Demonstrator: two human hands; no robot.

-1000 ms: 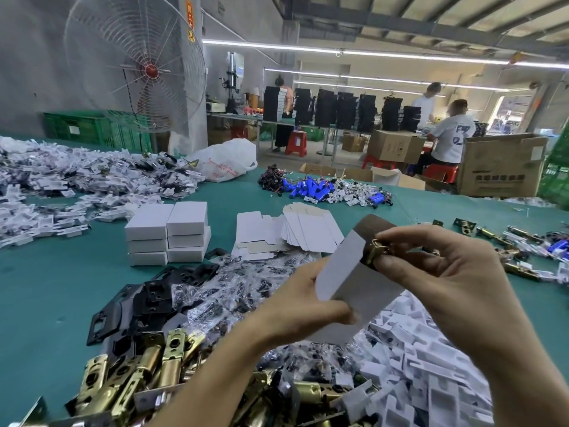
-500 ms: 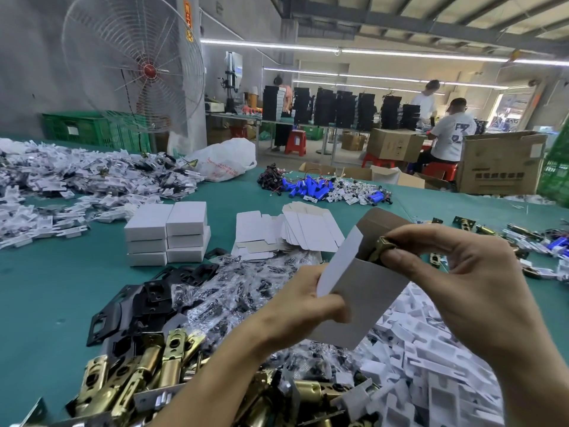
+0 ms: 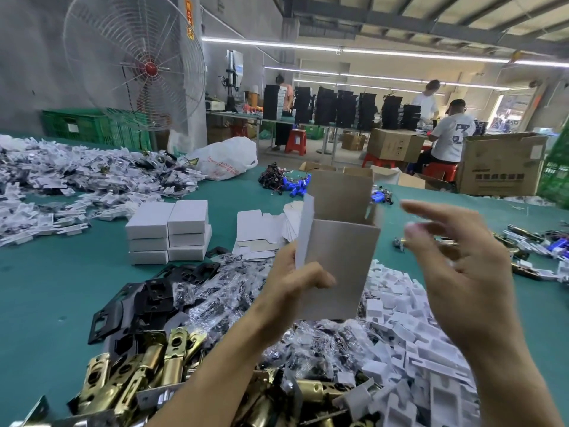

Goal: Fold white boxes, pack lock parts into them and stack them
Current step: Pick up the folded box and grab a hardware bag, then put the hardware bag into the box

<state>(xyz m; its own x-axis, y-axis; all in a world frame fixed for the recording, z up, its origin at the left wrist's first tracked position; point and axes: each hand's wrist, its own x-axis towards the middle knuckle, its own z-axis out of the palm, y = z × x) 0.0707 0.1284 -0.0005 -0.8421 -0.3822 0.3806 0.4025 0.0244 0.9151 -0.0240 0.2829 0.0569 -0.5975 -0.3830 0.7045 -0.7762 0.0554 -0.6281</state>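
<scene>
White box: standing upright above the desk, long axis vertical, mouth facing up, flaps raised. Left hand is gripping its lower left edge. Right hand is hovering just right of the mouth, fingers spread, blurred, apparently holding nothing, and is the nearer hand for loading.

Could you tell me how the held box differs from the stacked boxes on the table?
The held box stands upright in the left hand, top flaps open; the stacked boxes lie flat on the table, closed. The held box is one, in the air; the stacked boxes form two adjoining piles. Both are white cardboard.
</scene>
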